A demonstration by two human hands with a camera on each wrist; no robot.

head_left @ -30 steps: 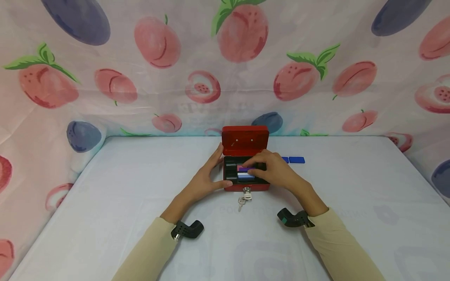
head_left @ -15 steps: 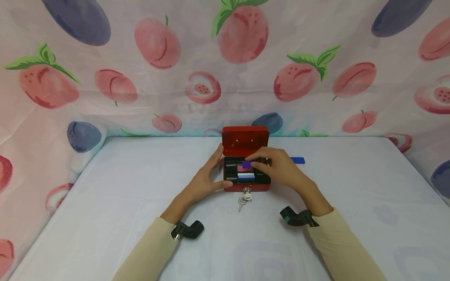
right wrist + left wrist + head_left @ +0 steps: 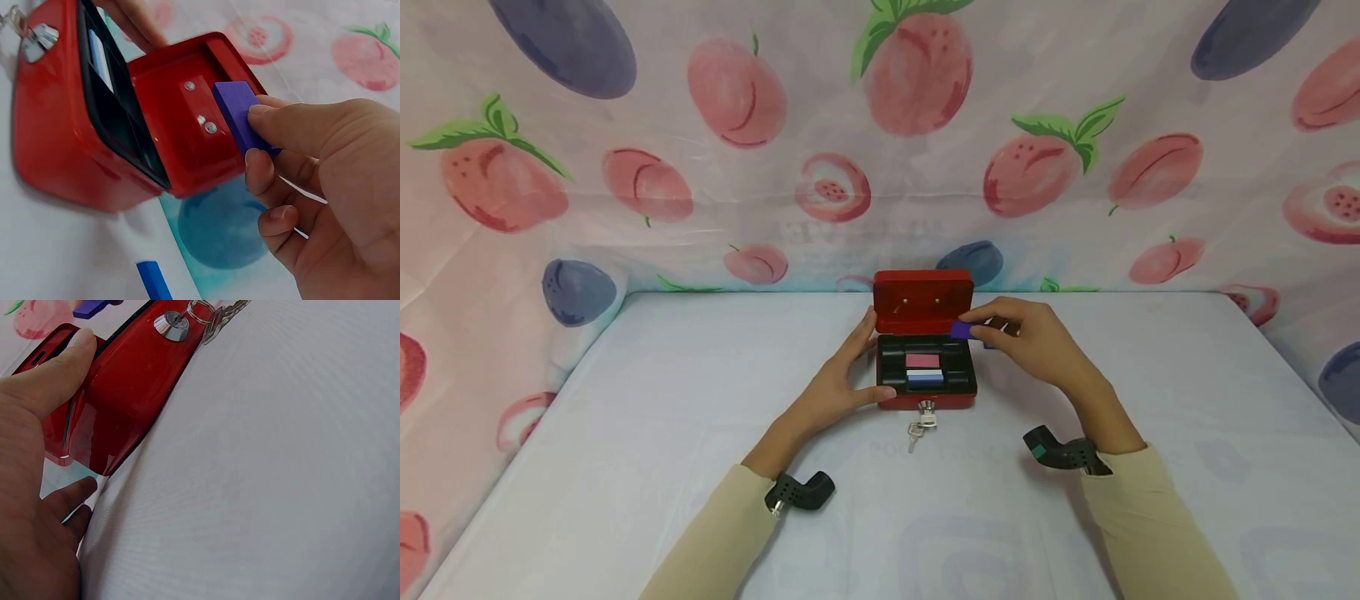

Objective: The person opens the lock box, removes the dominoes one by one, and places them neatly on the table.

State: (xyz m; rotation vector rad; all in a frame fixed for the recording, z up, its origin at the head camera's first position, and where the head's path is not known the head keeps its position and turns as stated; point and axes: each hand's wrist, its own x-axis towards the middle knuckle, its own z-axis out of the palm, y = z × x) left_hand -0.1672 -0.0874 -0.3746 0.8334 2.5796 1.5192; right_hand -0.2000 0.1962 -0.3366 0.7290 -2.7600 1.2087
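A small red cash box (image 3: 889, 401) stands with its lid (image 3: 922, 300) raised and a black tray (image 3: 891, 358) inside. My left hand (image 3: 835, 387) rests along its left side, thumb on the front corner and fingers stretched toward the hinge. Between thumb and fingers, my right hand (image 3: 1037, 342) pinches a flat purple block (image 3: 234, 115), held up near the lid's right edge. A pink block (image 3: 922, 361) and white-and-blue pieces (image 3: 925, 377) lie in the tray's middle compartment. Keys (image 3: 915, 432) hang from the front lock (image 3: 172, 326).
Behind the right fingers, a blue block (image 3: 154, 281) lies on the white tablecloth (image 3: 880, 517), right of the box. A fruit-print cloth (image 3: 737, 200) hangs along the table's back edge. Each wrist carries a black camera mount.
My right hand has lifted the purple block out of the tray and carried it right and back, uncovering the pink block. My left hand stays in place.
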